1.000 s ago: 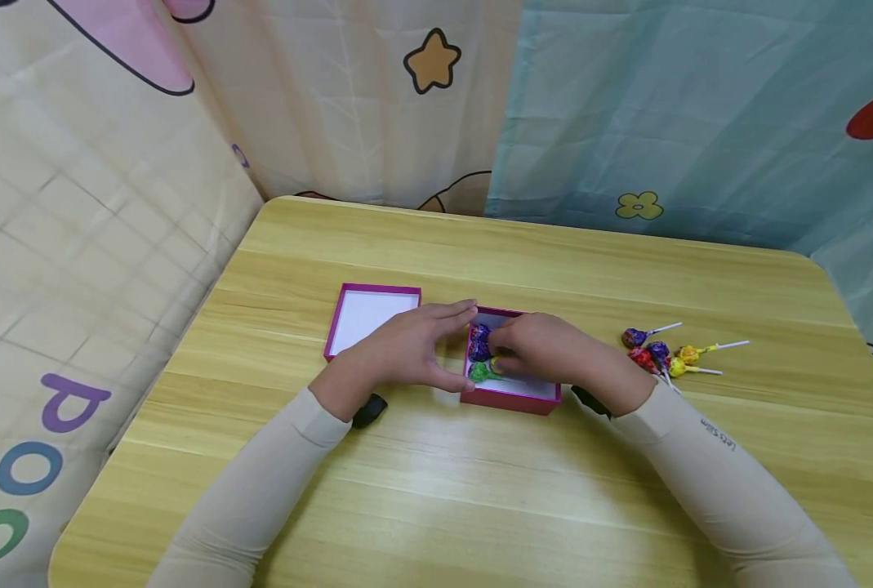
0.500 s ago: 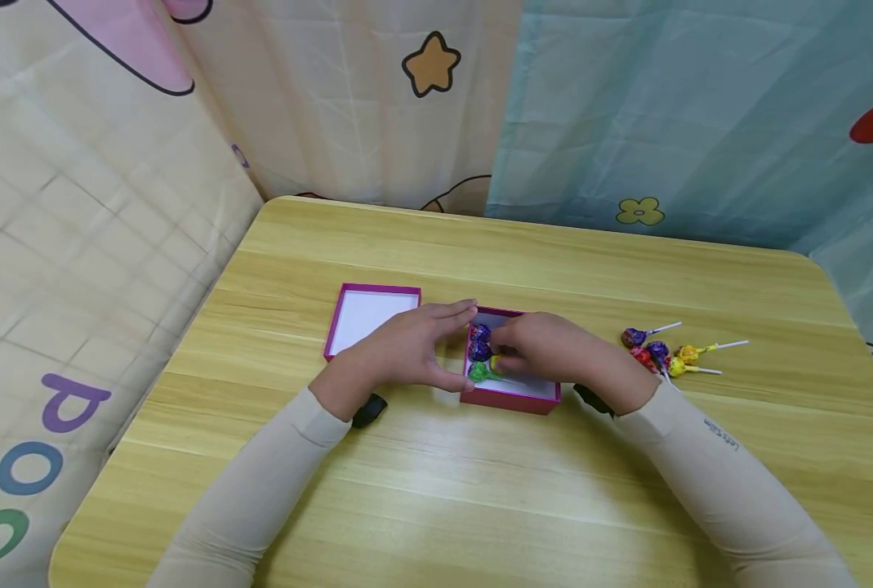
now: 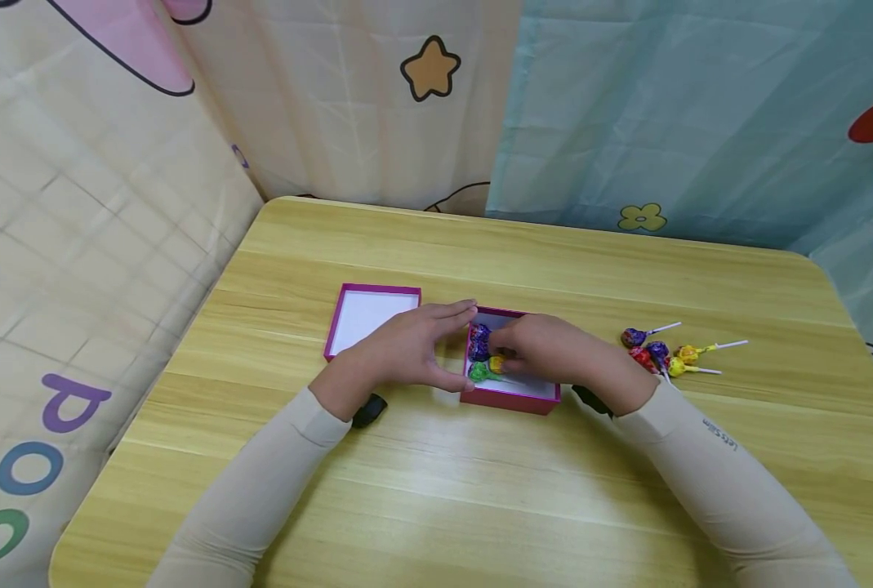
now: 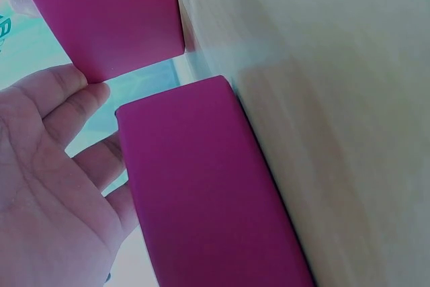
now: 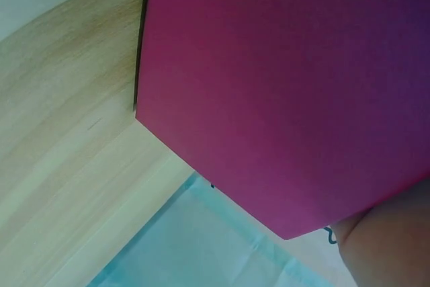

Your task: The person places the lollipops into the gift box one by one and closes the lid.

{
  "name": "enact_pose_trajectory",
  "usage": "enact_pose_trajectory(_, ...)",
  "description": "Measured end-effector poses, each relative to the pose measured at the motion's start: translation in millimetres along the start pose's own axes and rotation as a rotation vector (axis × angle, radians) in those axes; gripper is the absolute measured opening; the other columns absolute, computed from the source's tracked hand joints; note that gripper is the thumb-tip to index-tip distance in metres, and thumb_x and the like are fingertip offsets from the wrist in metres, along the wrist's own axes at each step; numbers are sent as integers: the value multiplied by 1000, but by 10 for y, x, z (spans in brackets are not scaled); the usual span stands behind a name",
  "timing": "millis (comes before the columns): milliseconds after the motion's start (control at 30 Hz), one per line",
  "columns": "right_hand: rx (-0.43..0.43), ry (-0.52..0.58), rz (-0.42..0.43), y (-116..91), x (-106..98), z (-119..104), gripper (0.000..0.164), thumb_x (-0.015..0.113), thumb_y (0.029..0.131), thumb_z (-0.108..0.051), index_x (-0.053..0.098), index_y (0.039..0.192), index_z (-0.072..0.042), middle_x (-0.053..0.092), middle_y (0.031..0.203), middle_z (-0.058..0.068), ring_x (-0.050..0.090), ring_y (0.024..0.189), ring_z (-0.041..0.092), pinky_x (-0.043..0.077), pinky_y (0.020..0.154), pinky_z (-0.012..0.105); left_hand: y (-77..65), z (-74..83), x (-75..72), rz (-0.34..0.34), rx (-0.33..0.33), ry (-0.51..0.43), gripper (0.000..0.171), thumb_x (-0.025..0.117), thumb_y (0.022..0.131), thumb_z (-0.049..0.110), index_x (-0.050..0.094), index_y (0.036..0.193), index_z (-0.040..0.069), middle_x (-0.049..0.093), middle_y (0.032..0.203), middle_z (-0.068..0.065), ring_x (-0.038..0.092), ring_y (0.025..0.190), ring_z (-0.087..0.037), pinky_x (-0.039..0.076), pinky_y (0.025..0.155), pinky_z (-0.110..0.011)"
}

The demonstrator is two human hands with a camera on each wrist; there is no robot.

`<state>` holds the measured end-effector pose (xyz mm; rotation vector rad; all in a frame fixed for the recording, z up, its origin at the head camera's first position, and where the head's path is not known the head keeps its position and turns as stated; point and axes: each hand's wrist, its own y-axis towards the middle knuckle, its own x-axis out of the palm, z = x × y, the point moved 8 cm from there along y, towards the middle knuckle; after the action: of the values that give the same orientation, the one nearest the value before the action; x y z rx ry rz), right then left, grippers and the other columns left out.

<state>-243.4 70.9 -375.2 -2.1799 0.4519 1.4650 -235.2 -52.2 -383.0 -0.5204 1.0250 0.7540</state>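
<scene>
A magenta box [image 3: 511, 400] with a pale inside stands at the table's middle. Inside, along its left side, lie purple lollipops [image 3: 478, 343], a green lollipop [image 3: 479, 371] and a yellow lollipop [image 3: 496, 364]. My left hand [image 3: 414, 347] spans the box's left side with thumb and fingers spread; in the left wrist view its fingertips touch the box wall [image 4: 114, 18]. My right hand [image 3: 542, 347] reaches into the box with fingers bent down beside the yellow lollipop. Its fingertips are partly hidden, so I cannot tell whether they pinch that lollipop.
The box's lid [image 3: 373, 314], white inside, lies upturned to the left, partly behind my left hand. On the right several lollipops [image 3: 656, 353] in purple, red and yellow wrappers are grouped, sticks pointing mostly right. Printed curtains [image 3: 436, 147] hang behind the wooden table [image 3: 436, 498].
The right fingers have shifted slightly within the box, and more of the yellow lollipop shows than before. The left hand, box and lid have stayed in place.
</scene>
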Motion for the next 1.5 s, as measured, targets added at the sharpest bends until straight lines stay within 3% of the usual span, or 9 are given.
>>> enact_pose_trajectory(767,7,24,31,-33,-40,10,9,74,90,-15,68,96,-14,60,77,-7,53,67,12,49,68,29,10,1,-2,-1,7,17,105,62,75,80,35,156,19,24,162,9,28,146,-15,30,115,-38)
enact_pose_trajectory(1000,14,54,78,-103,-137,46,5,72,91,-13,69,96,-13,63,80,-7,53,68,12,50,67,30,10,5,-5,3,11,11,104,63,75,79,35,156,18,24,162,8,28,146,-16,31,114,-38)
enact_pose_trajectory(1233,47,77,196,-341,-358,132,12,71,92,-17,72,102,-10,67,87,-6,56,72,10,51,68,30,17,4,6,-1,3,11,104,64,75,78,35,156,19,24,162,9,28,146,-17,29,115,-39)
enact_pose_trajectory(1500,138,58,308,-785,-596,320,11,69,94,-14,72,104,-11,67,93,-5,57,80,13,52,71,35,4,18,7,1,7,16,103,66,76,75,35,156,18,24,162,9,29,146,-20,30,115,-43)
